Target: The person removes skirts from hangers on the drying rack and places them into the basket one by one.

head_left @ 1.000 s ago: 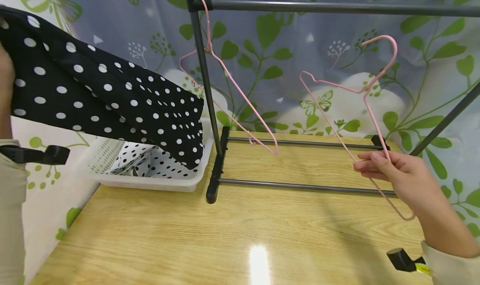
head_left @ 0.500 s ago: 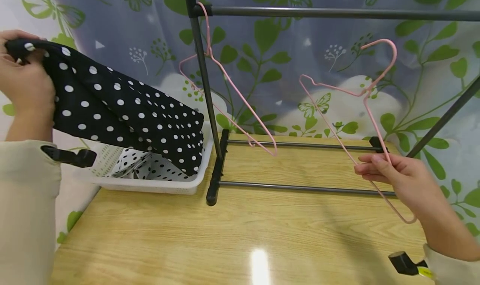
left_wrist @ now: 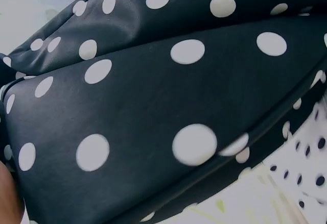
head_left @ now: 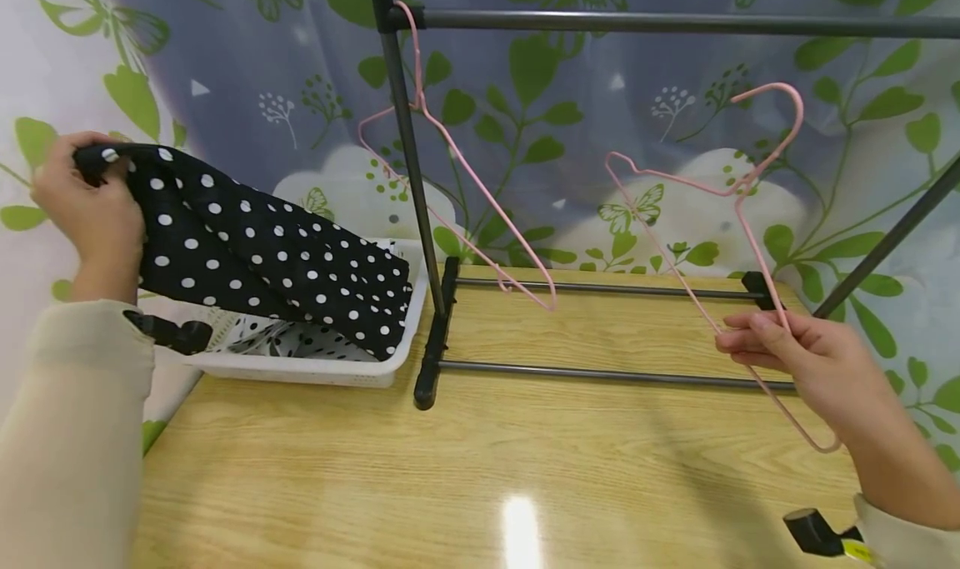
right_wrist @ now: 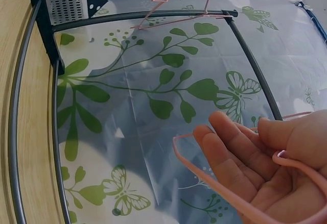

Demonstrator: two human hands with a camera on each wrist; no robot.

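Observation:
At the left in the head view, my left hand grips one end of a black cloth with white polka dots. The cloth slopes down to the right, its lower end over the white plastic basket. It fills most of the left wrist view, with a sliver of the hand at the lower left. On the right, my right hand holds a pink clothes hanger by its lower part, hook upward. Between thumb and fingers the hanger's wire shows in the right wrist view.
A dark metal rack stands on the wooden table. Another pink hanger hangs at the left end of its top bar. White cloth with black dots lies in the basket. A leaf-patterned curtain is behind.
My left hand has come in from the left edge, then moved down and right, lowering the black cloth toward the basket. My right hand and its hanger have barely moved.

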